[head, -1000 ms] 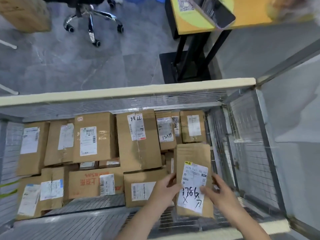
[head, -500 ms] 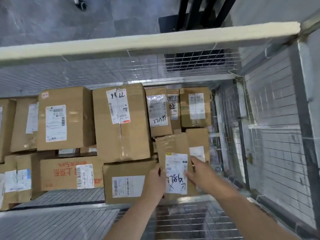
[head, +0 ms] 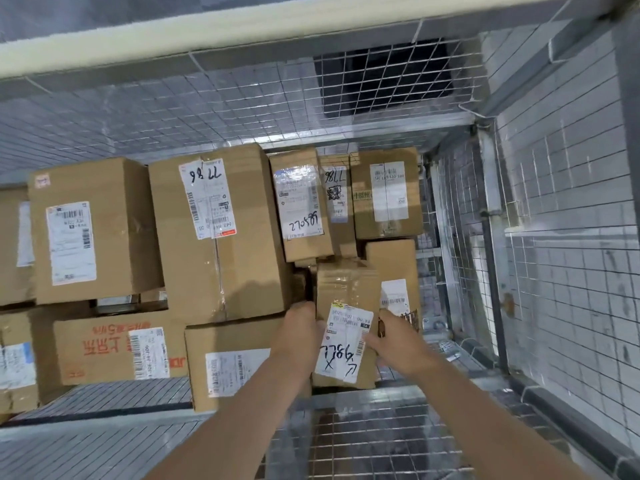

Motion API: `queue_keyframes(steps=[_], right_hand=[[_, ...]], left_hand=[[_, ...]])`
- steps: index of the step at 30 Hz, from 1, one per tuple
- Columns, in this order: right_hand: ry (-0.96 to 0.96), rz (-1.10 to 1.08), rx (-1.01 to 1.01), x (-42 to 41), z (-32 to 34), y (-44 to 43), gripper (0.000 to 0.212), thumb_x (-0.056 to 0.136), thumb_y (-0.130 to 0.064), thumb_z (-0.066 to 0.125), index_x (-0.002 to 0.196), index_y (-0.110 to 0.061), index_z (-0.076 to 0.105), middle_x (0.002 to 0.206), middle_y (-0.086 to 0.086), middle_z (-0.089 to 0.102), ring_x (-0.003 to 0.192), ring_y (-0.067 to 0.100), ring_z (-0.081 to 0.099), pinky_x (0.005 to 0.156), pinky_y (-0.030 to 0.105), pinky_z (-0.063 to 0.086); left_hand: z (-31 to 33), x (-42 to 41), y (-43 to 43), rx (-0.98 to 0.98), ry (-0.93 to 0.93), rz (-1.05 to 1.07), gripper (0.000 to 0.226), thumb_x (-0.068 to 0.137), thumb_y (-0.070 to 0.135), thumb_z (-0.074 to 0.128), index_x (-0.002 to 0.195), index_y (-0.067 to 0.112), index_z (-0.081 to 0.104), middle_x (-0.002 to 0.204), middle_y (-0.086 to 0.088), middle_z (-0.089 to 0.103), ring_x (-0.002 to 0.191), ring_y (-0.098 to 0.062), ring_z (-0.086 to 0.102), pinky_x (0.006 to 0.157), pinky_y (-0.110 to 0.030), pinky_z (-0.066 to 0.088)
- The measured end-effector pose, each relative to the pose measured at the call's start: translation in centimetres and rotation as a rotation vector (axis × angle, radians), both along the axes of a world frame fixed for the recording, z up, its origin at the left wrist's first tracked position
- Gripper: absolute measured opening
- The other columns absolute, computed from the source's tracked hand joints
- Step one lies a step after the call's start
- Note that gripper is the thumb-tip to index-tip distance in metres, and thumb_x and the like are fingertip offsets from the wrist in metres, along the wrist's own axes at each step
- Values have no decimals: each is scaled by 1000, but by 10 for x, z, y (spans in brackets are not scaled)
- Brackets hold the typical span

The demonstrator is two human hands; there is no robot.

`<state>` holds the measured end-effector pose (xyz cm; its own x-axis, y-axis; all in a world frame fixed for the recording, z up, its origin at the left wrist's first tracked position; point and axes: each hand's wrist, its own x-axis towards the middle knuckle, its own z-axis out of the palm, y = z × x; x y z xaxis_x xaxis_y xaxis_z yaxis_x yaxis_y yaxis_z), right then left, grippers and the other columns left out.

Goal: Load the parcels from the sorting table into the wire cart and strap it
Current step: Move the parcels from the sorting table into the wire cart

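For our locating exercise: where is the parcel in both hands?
The parcel sits lower centre-right in the head view, inside the cart, between the big 7786 box at its left and a smaller box by the right wall.

Small brown parcel [head: 346, 292], scribbled white label facing up, held at both sides inside the wire cart [head: 207, 109] near its right mesh wall, beside other stacked boxes [head: 228, 258].
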<state>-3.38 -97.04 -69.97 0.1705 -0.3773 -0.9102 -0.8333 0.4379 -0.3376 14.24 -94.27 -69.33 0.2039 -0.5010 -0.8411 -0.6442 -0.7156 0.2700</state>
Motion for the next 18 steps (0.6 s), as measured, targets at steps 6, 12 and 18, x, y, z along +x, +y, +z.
queue_keyframes(steps=[6, 12, 18], right_hand=[[0, -8, -49, 15, -9, -13, 27, 101, -26, 50, 125, -14, 54, 116, 3, 65, 96, 16, 63, 84, 36, 55], [32, 61, -49, 22, -18, -12, 30, 103, -26, 49, 128, -9, 51, 113, 6, 61, 108, 23, 60, 88, 30, 47], [46, 35, -31, 23, -21, -5, 29, 104, -29, 43, 127, -13, 51, 108, 3, 62, 91, 18, 55, 82, 32, 48]], left_hand=[[2, 3, -14, 80, -87, -31, 22, 97, 16, 50, 76, 13, 57, 75, 0, 62, 64, -15, 59, 52, -25, 41], [-11, 6, -29, 95, -162, -232, 18, 92, 7, 50, 78, 10, 61, 79, -2, 63, 71, -20, 61, 62, -31, 47], [-11, 1, -33, 70, -174, -344, 11, 96, 1, 46, 94, 10, 53, 100, -8, 65, 81, -24, 58, 67, -32, 43]])
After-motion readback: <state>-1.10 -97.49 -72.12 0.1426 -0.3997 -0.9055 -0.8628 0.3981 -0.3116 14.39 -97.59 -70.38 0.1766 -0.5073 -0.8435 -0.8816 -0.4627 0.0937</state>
